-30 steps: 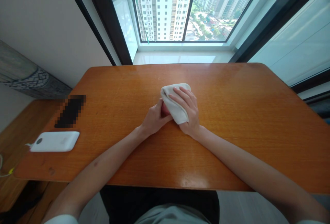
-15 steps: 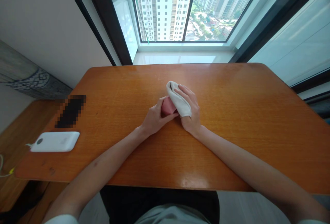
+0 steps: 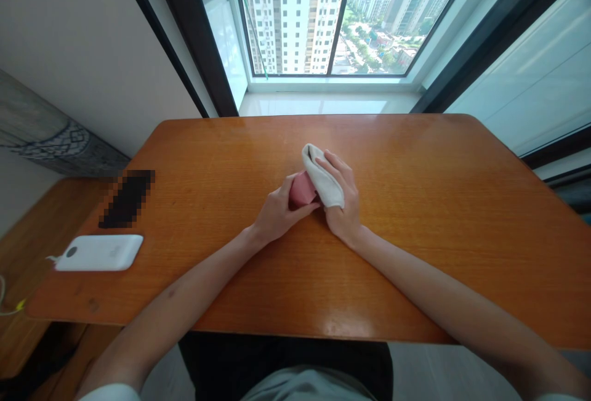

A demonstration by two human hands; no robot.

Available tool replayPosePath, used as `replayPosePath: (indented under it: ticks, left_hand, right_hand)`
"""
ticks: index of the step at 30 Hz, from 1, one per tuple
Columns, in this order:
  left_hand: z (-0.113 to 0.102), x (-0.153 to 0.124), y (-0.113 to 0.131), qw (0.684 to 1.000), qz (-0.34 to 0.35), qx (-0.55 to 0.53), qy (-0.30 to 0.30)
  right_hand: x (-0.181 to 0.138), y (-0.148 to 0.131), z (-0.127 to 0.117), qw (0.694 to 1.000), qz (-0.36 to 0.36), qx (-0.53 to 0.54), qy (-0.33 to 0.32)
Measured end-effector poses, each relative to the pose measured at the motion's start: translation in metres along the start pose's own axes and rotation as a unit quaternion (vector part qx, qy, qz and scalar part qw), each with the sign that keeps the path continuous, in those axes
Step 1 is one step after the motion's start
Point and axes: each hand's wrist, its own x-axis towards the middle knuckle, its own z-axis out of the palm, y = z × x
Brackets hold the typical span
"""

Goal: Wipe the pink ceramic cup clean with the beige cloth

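At the middle of the orange wooden table, my left hand is closed around a small pink object, whose kind I cannot make out. My right hand grips a folded white cloth and presses it against the right side of the pink object. Both hands rest low on the tabletop, touching each other at the object.
A white power bank with a cable lies at the table's left edge. A black blurred-out flat item lies just behind it. A lower wooden bench stands to the left. Large windows rise beyond the table's far edge.
The cloth has slid from covering the top of the pink object to its right side, leaving the pink object exposed. My right hand turned slightly; my left hand stayed put.
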Motion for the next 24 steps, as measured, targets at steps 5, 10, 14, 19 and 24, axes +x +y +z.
replayPosePath:
  ticks: [5,10,14,19,24]
  left_hand:
    - [0.0,-0.002,-0.013,1.0,-0.016,-0.013,-0.014]
    - [0.001,0.0,-0.005,1.0,-0.004,-0.001,-0.003]
    - [-0.001,0.001,0.003,1.0,0.0,0.013,-0.005]
    - [-0.002,0.0,0.001,0.999,0.005,0.019,-0.033]
    - [0.004,0.0,-0.003,0.994,0.067,0.07,-0.04]
  right_hand:
    - [-0.005,-0.008,-0.002,0.989,-0.125,-0.051,-0.063]
    - [-0.001,-0.003,0.0,0.999,-0.025,-0.005,-0.024]
    - [0.001,0.012,0.006,0.996,0.061,0.065,0.01]
    - [0.001,0.014,0.007,0.995,0.069,0.074,0.019]
    - [0.001,0.003,-0.001,0.999,0.009,0.035,0.017]
